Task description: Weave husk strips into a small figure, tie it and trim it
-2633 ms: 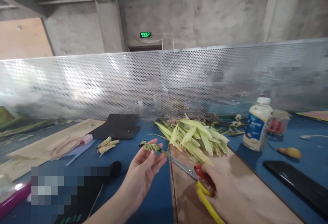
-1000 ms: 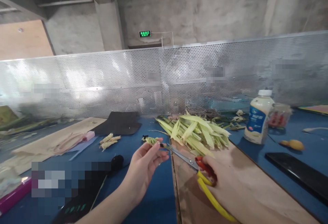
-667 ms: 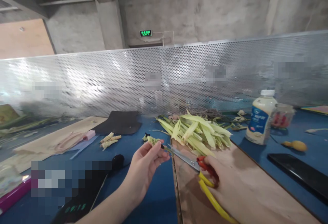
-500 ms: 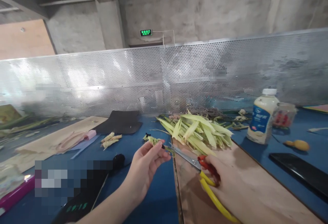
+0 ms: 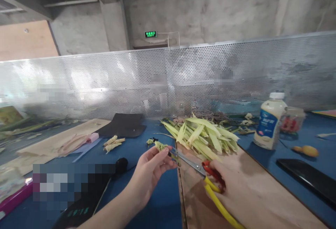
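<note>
My left hand [image 5: 152,167] pinches a small pale-green bundle of plant material [image 5: 160,146] between thumb and fingers; dark bits stick out at its far end. My right hand [image 5: 225,183] grips scissors [image 5: 193,163] with one red and one yellow handle. The scissor blades point left, their tips at the bundle beside my left fingertips. Whether the tips touch or cut it is hard to tell. Beyond both hands lies a heap of pale green husk strips [image 5: 203,134] on a brown board [image 5: 254,183].
A drink bottle [image 5: 269,122], a clear box of red items [image 5: 291,120] and a black phone [image 5: 307,174] stand or lie at right. To the left are husk scraps [image 5: 113,144], a black sheet [image 5: 122,125] and a pink cord coil [image 5: 72,145]. A perforated metal screen [image 5: 118,82] borders the back.
The bundle has shifted slightly in my left fingers. The scissor blades have closed a little and moved slightly down. The view has tilted a bit.
</note>
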`<state>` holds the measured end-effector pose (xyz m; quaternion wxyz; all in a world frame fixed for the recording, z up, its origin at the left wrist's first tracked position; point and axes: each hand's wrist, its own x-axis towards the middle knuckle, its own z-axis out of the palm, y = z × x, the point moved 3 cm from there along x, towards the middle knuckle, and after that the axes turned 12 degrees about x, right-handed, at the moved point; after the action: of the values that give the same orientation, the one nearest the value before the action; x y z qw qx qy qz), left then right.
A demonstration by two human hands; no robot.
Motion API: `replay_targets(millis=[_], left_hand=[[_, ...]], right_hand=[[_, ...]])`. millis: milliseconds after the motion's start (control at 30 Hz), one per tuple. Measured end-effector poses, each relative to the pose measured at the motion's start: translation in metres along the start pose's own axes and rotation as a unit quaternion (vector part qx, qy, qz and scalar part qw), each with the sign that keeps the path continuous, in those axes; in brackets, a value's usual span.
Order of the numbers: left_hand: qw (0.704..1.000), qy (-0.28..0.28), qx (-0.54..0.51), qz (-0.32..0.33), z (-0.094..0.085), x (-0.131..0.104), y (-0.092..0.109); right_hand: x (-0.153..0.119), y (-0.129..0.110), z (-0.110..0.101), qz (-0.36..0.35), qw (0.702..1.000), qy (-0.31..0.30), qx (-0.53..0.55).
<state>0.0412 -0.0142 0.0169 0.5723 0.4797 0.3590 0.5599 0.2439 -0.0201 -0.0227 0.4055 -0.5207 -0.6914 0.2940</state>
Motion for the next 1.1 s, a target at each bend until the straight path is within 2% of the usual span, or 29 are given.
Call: replay_targets(millis=[133,433,633,867,1100], left_hand=[[1.000,-0.010,0.006,-0.006,0.001,-0.001,0.000],[1.000,-0.017,-0.013,-0.005,-0.001,-0.001,-0.002],[0.999,-0.031,-0.019,-0.003,0.000,-0.002,-0.001],[0.998,0.002,-0.053,-0.026,-0.004,0.002,-0.004],[0.991,0.061,-0.116,-0.041,-0.009,0.006,-0.002]], right_hand=[[0.002,0.000,0.003,0.013,1.000,-0.022,0.005],[0.000,-0.012,-0.004,0.010,1.000,-0.002,-0.022],[0.001,-0.007,-0.002,-0.010,0.999,-0.006,-0.034],[0.003,-0.006,-0.004,-0.040,0.998,0.003,-0.047],[0.002,-0.005,-0.004,-0.049,0.995,0.029,-0.084]])
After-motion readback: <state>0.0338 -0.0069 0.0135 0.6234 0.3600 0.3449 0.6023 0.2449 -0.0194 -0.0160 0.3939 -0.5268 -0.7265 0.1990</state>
